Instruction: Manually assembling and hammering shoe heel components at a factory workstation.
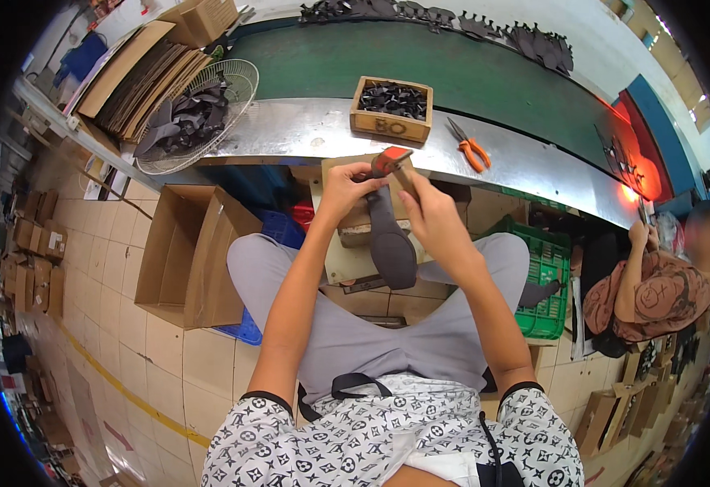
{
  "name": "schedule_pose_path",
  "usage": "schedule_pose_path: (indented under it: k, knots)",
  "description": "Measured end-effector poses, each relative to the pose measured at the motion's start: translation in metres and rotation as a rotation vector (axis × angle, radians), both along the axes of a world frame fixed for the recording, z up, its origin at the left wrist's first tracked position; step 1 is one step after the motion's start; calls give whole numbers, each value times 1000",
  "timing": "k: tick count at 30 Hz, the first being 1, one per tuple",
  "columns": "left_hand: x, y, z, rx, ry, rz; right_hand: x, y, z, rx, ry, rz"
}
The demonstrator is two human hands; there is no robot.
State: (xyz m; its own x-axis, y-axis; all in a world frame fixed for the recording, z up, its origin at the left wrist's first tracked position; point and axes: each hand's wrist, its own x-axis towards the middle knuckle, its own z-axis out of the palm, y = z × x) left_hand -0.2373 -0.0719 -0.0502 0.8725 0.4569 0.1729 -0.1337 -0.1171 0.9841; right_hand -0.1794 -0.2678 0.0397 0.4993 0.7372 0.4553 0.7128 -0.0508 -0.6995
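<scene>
While the left hand [345, 188] closes around an orange-handled tool [389, 160] and holds it at the top end of a dark grey sole-shaped piece [389, 239], the right hand [434, 213] pinches that same top end from the other side. Piece hangs between the knees, just below the metal edge of the worktop [306, 130]. On the worktop: wooden box [391, 123] of dark parts, orange pliers [470, 148] just beside it.

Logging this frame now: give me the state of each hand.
Left hand: closed on the orange-handled tool.
Right hand: closed, pinching the top of the dark grey sole piece, near the tool.
</scene>
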Motion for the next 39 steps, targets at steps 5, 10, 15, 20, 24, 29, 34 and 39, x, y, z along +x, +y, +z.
schedule_pose_path:
  k: [5, 10, 15, 20, 24, 29, 34, 39]
  knots:
    - [-2, 0, -2, 37, 20, 16, -2, -6, -9, -57, 55, 17]
    - [-3, 0, 2, 20, 12, -8, -3, -1, -14, -34, 67, 2]
    - [-12, -1, 2, 517, 154, 21, -11, -6, 22, -18, 68, 2]
    - [-15, 0, -7, 778, 245, 57, -28, -28, 33, 377, -243, -137]
    - [-15, 4, -11, 784, 211, 62, -34, -2, 14, -171, -1, -147]
    - [-15, 5, -13, 774, 277, 66, -45, -28, 37, 144, -175, -143]
    - [-16, 6, -10, 722, 331, 20, -46, -20, 37, 250, 250, -61]
    - [-19, 5, -6, 720, 328, 2, -30, -8, 22, 247, -138, -73]
